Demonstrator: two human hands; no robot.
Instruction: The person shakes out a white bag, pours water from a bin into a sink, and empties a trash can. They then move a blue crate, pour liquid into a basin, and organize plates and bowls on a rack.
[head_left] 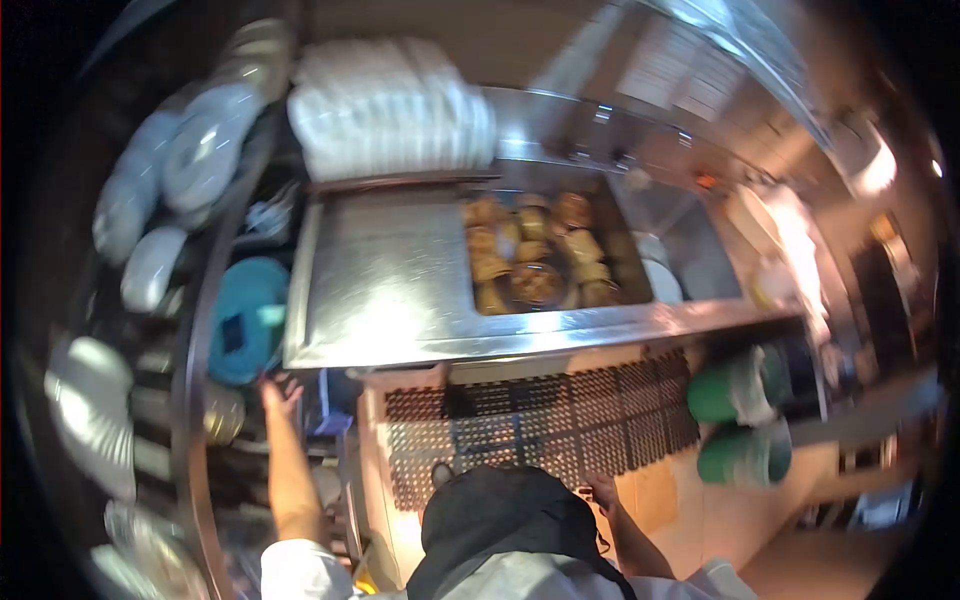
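Observation:
My left hand (280, 393) is stretched forward at the left, just below the near rim of a round blue basin (230, 355). Its fingers look apart; blur hides whether they touch the rim. A dark rectangular patch and a pale green item show in the basin. Beside that hand, a purple-blue object (330, 418) is under the counter corner. My right hand (602, 490) hangs low, next to my black apron (515, 525), its fingers loosely bent and apart with nothing visible in them.
A steel counter (380, 260) has a sink (630, 250) full of brown and yellowish dishes. Stacked white plates (395, 120) sit on a ledge above. Shelves of white dishes (205, 150) line the left. Green bins (725, 390) stand at right, beside a perforated floor mat (540, 420).

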